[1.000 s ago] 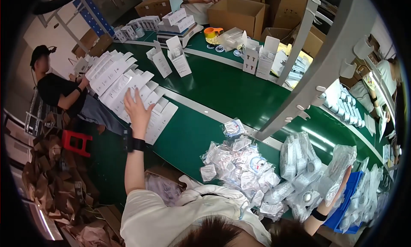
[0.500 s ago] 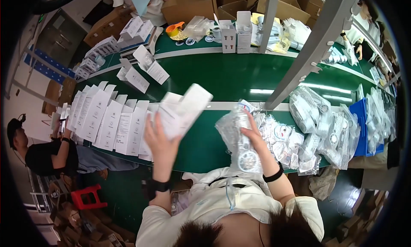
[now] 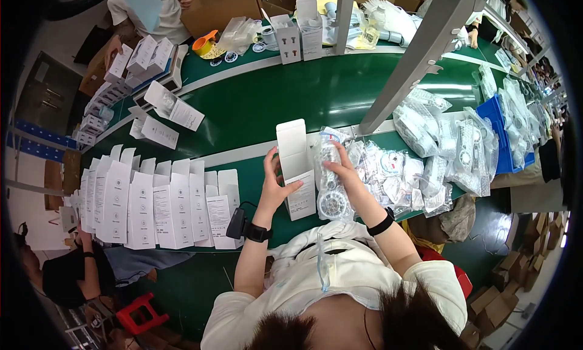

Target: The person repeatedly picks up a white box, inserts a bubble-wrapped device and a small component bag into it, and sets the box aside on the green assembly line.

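My left hand (image 3: 274, 185) grips an upright white carton (image 3: 301, 199), thumb on its front, at the near edge of the green table. The carton's tall flap stands raised at the top. Close beside it, my right hand (image 3: 349, 175) is closed round a shower head (image 3: 334, 205) in a clear plastic bag, its round white face pointing down toward me. To the left, a row of open white cartons (image 3: 146, 210) stands upright with flaps up. Right of my right hand lies a heap of small flat clear packets (image 3: 392, 174).
More bagged shower heads (image 3: 461, 143) lie at the right by a blue bin (image 3: 501, 134). A grey metal post (image 3: 413, 61) rises from the table's rail. Two cartons (image 3: 173, 107) lie tilted at the far left. A red stool (image 3: 141, 312) stands on the floor; co-workers are nearby.
My left hand has brought the carton rightward from the carton row and turned it upright beside the bagged shower head. My right hand still holds the shower head. The whole view has swung.
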Demonstrator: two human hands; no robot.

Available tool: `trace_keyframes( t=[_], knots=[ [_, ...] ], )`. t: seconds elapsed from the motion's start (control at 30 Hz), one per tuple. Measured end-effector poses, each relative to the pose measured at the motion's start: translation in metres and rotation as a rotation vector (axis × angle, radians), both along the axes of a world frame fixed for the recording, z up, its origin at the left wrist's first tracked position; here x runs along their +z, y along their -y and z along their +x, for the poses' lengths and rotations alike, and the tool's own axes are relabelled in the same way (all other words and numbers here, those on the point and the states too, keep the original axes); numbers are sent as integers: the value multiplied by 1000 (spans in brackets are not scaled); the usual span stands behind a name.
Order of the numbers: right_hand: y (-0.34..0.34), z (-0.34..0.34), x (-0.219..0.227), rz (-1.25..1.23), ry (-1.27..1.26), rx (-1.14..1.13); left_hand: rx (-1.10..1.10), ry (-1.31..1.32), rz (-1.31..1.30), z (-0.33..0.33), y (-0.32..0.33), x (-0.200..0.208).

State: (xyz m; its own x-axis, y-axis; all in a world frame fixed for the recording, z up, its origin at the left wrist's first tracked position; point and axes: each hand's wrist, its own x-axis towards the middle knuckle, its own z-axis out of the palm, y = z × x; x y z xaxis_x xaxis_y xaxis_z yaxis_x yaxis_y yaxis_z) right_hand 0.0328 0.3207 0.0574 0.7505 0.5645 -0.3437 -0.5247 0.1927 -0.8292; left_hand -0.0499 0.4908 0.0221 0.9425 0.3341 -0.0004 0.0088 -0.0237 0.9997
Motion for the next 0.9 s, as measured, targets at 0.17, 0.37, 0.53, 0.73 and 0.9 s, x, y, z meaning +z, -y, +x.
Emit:
trace_keyframes(
  t=[0.17,0.37,0.53,0.73,0.9],
  knots=[
    [-11,15,29,284,-110,-472,-122,-83,368,1,9,9],
    [-51,10,-7,-75,504,-783,77,-1,447,-9,34,-4],
    [-46,0,-18,-102,1215,-677,177,392,606,2,33,-9],
    [-16,21,-13,-416,1387,-262,349,359,460,14,1,-30],
    [-25,85,-112,-1149,1262,-199,356,238,443,-3,-9,-28]
  ],
)
